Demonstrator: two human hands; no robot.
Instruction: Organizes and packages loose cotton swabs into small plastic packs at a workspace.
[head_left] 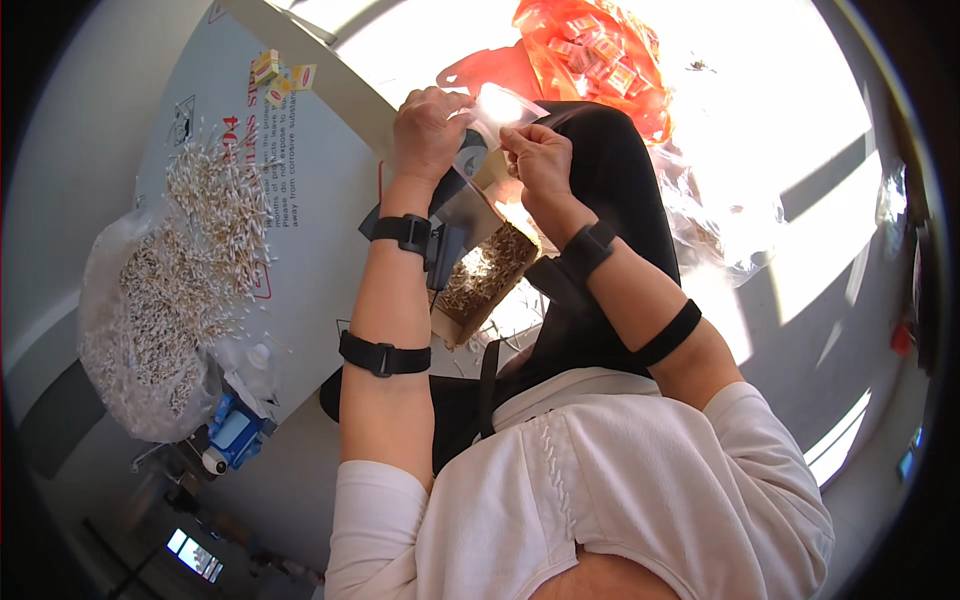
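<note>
A small clear plastic bag (508, 104), bright with glare, is stretched between my two hands above my lap. My left hand (430, 132) pinches its left side, fingers curled. At its lower right edge my right hand (543, 165) grips it between thumb and fingertips. Glare hides whether anything is inside the bag. Below my hands an open cardboard box (520, 248) holds many thin sticks like cotton swabs. To the left, a heap of white cotton swabs (215, 215) spreads over the table, spilling from a large clear bag (100, 330).
Small yellow and white boxes (268, 68) lie at the far end of the table (325, 150). On the sunlit floor beyond my knee sits a red plastic bag (655, 95) full of small packets. Crumpled clear plastic (725, 215) lies at right. A blue object (237, 432) is by the table's near corner.
</note>
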